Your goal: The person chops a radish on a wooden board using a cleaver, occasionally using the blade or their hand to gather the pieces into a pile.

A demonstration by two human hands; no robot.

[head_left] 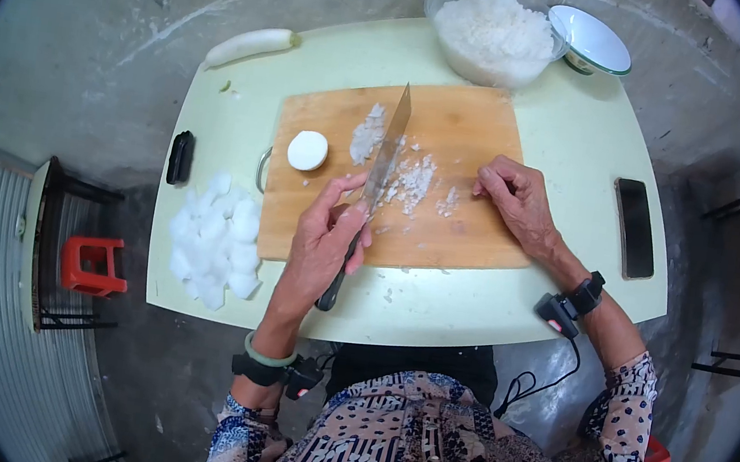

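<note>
My left hand [325, 239] grips a kitchen knife [388, 155], its fingers at the base of the blade and the dark handle running below the palm. The blade points away over the wooden cutting board [469, 248]. Around it lie finely chopped white radish pieces [413, 183], with a thin sliced bit of radish [367, 135] left of the blade. A cut radish chunk [308, 150] rests flat on the board's left part. My right hand [519, 203] is at the board's right edge, fingers curled in; whatever they hold, if anything, is hidden.
Radish slices [216, 240] are piled at the table's left. A whole white radish [252, 48] lies at the back left. A clear bowl of chopped radish [494, 34] and a smaller bowl [592, 41] stand at the back. A phone [634, 228] lies right, a black object [180, 157] left.
</note>
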